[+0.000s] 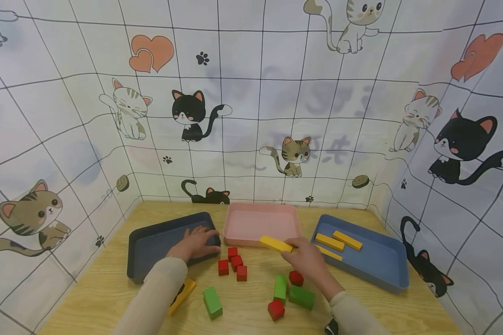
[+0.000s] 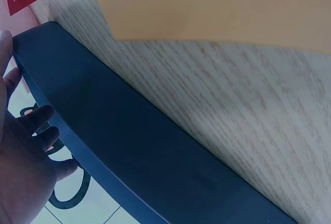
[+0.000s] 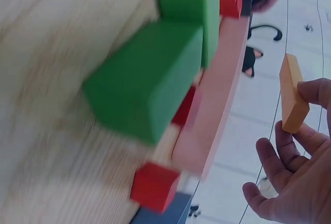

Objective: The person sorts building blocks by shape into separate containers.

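My right hand (image 1: 308, 261) pinches a yellow block (image 1: 272, 243) between thumb and fingers, raised near the front edge of the pink tray (image 1: 260, 221). In the right wrist view the yellow block (image 3: 294, 100) is held at its end, the other fingers spread loosely. Over the right part of the dark blue-grey tray (image 1: 151, 242) is my left hand (image 1: 196, 244), holding nothing, its fingers relaxed near the rim. The left wrist view shows these fingers beside the wall of the dark tray (image 2: 103, 110).
The blue tray (image 1: 381, 263) at right holds three yellow blocks (image 1: 347, 240). Several red cubes (image 1: 236, 263) cluster mid-table. Green blocks (image 1: 212, 302) and more red cubes (image 1: 276, 309) lie nearer. A yellow block (image 1: 184, 297) is partly hidden by the left sleeve. A patterned curtain (image 1: 243, 116) surrounds the table.
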{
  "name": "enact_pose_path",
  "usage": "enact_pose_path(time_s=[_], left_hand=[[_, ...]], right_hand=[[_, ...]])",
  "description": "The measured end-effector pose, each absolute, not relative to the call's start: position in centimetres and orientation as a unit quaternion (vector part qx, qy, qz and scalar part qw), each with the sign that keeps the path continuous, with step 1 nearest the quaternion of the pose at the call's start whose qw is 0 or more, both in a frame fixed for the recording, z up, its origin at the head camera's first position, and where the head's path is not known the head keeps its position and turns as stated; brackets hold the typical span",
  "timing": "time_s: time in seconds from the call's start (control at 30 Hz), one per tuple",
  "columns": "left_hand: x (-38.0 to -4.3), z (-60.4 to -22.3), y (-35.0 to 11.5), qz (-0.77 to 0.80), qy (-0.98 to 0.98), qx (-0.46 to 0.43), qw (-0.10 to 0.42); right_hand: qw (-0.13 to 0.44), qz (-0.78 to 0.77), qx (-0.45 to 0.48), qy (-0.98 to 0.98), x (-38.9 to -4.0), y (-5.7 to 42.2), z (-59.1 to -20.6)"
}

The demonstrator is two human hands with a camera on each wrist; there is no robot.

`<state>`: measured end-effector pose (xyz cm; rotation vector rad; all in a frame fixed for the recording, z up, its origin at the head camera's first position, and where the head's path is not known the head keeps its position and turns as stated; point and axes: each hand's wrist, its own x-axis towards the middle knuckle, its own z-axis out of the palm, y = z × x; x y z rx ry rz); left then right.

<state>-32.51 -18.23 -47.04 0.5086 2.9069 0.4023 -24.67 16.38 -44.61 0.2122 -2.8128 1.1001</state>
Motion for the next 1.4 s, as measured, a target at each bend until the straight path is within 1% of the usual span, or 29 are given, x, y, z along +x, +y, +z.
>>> enact_pose_path(time_s=[0.1,0.33,0.53,0.73,1.13,1.4], left_hand=[[-32.4,-47.0,-18.2,0.133,0.973,0.171,0.082],[-32.5,-47.4,-18.3,0.134,0.973,0.175,0.071],[-32.3,-47.0,-18.2,0.135,0.973,0.175,0.074],[-32.0,-46.6,-18.1,0.139,0.972,0.175,0.074],[-32.3,-46.8,-18.2,0.131,0.973,0.176,0.076],[-32.7,-47.3,-18.3,0.133,0.973,0.172,0.077]], right_hand=[[0.049,0.379,0.055,-0.922,-25.1,18.0,-44.5],[0.072,0.366,0.044,-0.927,-25.9,21.8,-44.6],[0.070,0.381,0.029,-0.921,-26.2,24.7,-45.0],[0.090,0.333,0.034,-0.938,-26.2,27.7,-45.3],[0.048,0.333,0.016,-0.942,-26.2,33.9,-45.5],[0.033,0.280,0.024,-0.959,-25.6,36.7,-46.1]])
